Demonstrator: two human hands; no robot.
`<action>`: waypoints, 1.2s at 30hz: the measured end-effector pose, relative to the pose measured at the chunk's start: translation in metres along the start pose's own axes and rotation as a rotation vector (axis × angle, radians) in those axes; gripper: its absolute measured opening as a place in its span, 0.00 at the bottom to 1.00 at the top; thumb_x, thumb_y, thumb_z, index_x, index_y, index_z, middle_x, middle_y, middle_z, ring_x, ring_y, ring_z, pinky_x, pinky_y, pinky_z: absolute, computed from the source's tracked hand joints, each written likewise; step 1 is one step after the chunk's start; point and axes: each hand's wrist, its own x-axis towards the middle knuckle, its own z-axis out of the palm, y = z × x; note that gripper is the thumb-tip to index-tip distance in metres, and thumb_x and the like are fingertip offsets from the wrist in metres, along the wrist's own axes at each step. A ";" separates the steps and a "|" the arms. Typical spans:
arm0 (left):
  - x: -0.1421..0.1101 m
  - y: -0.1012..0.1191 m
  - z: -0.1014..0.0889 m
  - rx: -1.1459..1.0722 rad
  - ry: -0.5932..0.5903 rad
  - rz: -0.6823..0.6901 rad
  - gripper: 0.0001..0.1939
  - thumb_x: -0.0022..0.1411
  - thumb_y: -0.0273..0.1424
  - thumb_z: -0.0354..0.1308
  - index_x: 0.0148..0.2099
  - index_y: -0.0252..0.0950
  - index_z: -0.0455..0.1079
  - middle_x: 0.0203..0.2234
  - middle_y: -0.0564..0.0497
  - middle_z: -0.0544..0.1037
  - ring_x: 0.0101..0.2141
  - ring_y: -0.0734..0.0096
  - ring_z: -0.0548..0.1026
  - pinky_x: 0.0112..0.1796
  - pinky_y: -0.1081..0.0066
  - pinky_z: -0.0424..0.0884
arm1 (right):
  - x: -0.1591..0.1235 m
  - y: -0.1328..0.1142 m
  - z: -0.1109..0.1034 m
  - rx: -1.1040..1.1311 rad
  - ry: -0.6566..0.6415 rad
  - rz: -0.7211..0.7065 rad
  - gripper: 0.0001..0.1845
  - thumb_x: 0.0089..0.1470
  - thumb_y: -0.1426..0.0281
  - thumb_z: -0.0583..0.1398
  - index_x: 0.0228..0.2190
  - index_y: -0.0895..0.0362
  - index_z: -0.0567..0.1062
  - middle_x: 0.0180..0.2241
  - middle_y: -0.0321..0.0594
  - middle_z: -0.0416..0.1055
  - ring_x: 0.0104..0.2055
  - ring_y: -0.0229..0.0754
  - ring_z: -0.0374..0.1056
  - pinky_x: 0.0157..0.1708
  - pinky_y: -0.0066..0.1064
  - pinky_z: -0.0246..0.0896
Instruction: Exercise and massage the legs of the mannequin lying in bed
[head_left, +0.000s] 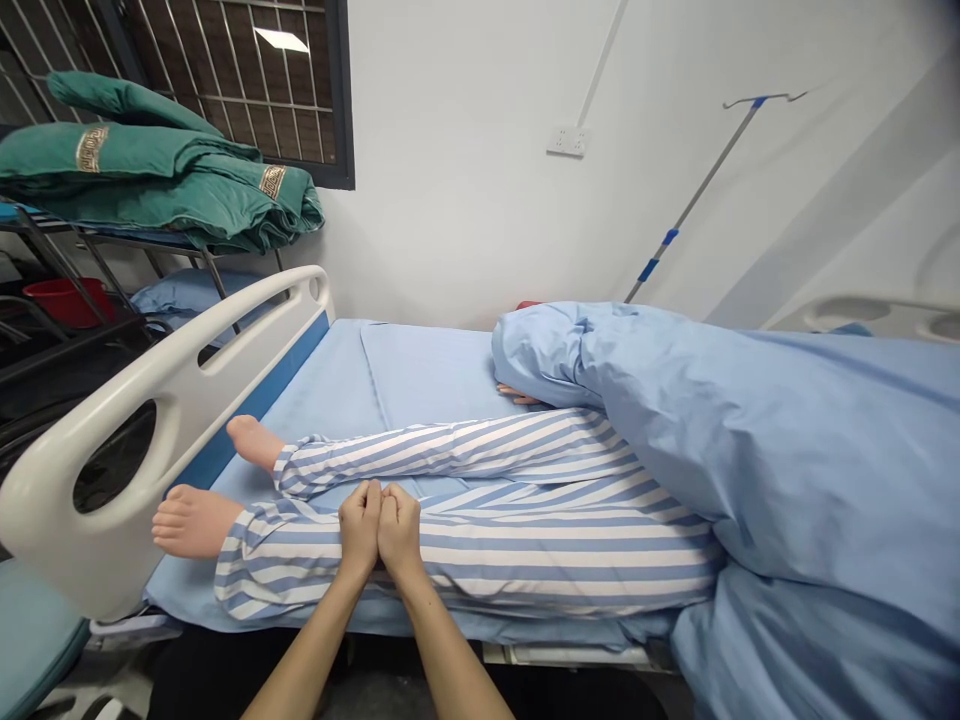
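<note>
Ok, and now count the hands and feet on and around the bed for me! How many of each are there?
Person's hands: 2, the left hand and the right hand
Manikin feet: 2, the near foot and the far foot
Manikin hands showing: 1, the manikin hand
Total: 5
</note>
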 end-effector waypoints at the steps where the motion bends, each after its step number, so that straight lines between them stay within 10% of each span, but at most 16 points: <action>1: -0.001 0.002 0.000 -0.008 0.010 0.010 0.19 0.58 0.40 0.46 0.19 0.38 0.50 0.13 0.59 0.55 0.19 0.77 0.55 0.23 0.75 0.53 | 0.001 0.000 -0.001 0.024 0.002 0.008 0.14 0.51 0.72 0.46 0.15 0.55 0.55 0.15 0.31 0.55 0.19 0.35 0.53 0.21 0.27 0.45; 18: -0.004 -0.006 0.006 0.004 0.039 0.016 0.18 0.59 0.39 0.43 0.20 0.38 0.50 0.13 0.58 0.56 0.19 0.76 0.55 0.22 0.74 0.52 | 0.007 -0.013 -0.011 -0.142 -0.062 -0.035 0.14 0.50 0.73 0.47 0.15 0.55 0.55 0.14 0.30 0.54 0.19 0.35 0.51 0.22 0.28 0.42; 36: -0.011 0.011 0.025 -0.154 0.064 -0.073 0.19 0.58 0.39 0.46 0.19 0.38 0.48 0.13 0.59 0.52 0.19 0.77 0.53 0.21 0.75 0.53 | 0.004 -0.001 -0.017 0.200 0.075 0.087 0.12 0.49 0.72 0.46 0.15 0.54 0.55 0.15 0.31 0.53 0.20 0.35 0.53 0.22 0.26 0.49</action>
